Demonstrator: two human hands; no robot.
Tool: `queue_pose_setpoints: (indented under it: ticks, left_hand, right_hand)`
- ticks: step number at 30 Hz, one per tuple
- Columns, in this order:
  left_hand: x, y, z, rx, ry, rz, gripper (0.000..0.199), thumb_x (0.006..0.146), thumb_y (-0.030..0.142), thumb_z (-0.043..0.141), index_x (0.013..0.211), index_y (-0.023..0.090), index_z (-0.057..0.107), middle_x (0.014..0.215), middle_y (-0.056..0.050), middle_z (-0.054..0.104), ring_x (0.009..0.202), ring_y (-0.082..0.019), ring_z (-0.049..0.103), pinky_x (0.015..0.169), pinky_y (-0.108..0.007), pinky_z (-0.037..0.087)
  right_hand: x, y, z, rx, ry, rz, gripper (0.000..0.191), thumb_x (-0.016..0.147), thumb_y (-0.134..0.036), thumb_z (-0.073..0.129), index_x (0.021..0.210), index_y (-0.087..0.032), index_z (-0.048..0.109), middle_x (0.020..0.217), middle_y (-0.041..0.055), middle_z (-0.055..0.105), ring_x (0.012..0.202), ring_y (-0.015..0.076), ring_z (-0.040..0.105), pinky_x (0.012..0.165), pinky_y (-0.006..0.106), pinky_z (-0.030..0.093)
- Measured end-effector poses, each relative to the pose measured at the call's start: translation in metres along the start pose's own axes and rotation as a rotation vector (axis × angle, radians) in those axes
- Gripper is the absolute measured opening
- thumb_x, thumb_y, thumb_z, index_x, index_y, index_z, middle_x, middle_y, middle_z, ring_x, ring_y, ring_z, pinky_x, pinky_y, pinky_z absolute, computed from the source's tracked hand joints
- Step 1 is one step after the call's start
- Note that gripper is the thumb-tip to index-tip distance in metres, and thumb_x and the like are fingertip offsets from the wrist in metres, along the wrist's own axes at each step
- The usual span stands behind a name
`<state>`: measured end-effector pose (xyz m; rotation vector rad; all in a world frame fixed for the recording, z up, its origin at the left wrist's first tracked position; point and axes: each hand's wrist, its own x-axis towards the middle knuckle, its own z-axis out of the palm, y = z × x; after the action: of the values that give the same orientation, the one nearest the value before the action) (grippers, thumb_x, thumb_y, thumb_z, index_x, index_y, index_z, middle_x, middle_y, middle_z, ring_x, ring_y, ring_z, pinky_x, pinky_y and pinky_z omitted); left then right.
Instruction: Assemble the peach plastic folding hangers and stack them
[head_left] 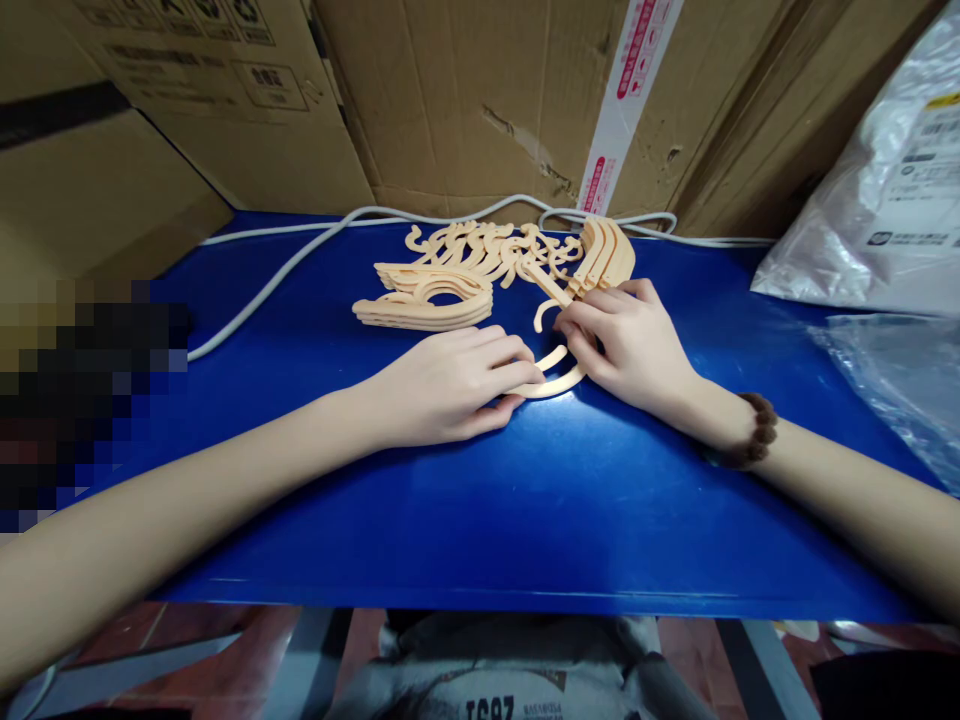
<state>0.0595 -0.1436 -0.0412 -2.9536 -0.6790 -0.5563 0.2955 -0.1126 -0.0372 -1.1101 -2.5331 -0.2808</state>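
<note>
My left hand (472, 385) is closed on one end of a curved, cream-coloured plastic hanger piece (553, 386) just above the blue table. The other side of that piece is gripped by my right hand (622, 340), with a hook part sticking out past the fingers. Behind my left hand lies a stack of folded cream hangers (424, 300). A pile of loose hooks (487, 245) is spread further back. Several curved arm pieces (604, 255) stand stacked beyond my right hand. The fingers partly hide the joint of the held piece.
The blue table (525, 520) ends at a near edge above my lap. Cardboard boxes (465, 110) wall off the back and left. A white cable (289, 265) runs along the rear. A plastic-wrapped package (877, 190) and a clear bag (900, 380) lie on the right.
</note>
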Motion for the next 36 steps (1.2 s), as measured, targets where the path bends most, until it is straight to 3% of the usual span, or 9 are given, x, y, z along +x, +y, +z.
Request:
queue_pose_setpoints:
  ticks: [20,27,32,36]
  left_hand:
    - [-0.0012,-0.0018,0.0006,-0.037,-0.009,0.022,0.027,0.099,0.021,0.045,0.119,0.018,0.063,0.118,-0.009,0.064,0.097,-0.020,0.059,0.083,-0.031,0.048]
    - [-0.0008,-0.0013,0.0021,-0.039,0.011,0.058,0.036,0.099,0.017,0.046,0.134,0.019,0.056,0.117,-0.009,0.065,0.097,-0.019,0.060,0.084,-0.031,0.049]
    - [0.0006,-0.0017,0.0011,0.029,0.074,0.034,0.032,0.097,0.018,0.049,0.128,0.015,0.059,0.117,-0.012,0.064,0.106,-0.025,0.058,0.096,-0.041,0.046]
    - [0.0004,-0.0039,-0.0003,0.107,0.124,-0.011,0.031,0.096,0.017,0.050,0.125,0.014,0.060,0.110,-0.012,0.064,0.100,-0.025,0.058,0.087,-0.038,0.048]
  right_hand:
    - [-0.0008,0.0019,0.0005,0.007,-0.025,-0.013,0.023,0.091,-0.024,0.041,0.086,-0.019,0.063,0.083,0.0049,0.067,0.083,0.0219,0.059,0.085,0.039,0.031]
    - [-0.0001,0.0018,0.0002,-0.027,-0.024,-0.022,0.022,0.088,-0.024,0.041,0.081,-0.019,0.060,0.078,0.0037,0.065,0.081,0.0219,0.060,0.084,0.039,0.030]
    - [0.0009,0.0010,-0.0016,-0.010,0.000,-0.067,0.022,0.086,-0.024,0.042,0.074,-0.019,0.060,0.069,0.0022,0.062,0.071,0.0194,0.057,0.083,0.039,0.032]
    - [0.0004,-0.0004,-0.0036,0.060,0.024,-0.185,0.019,0.081,-0.021,0.045,0.068,-0.019,0.059,0.058,-0.0013,0.058,0.058,0.0148,0.052,0.084,0.037,0.036]
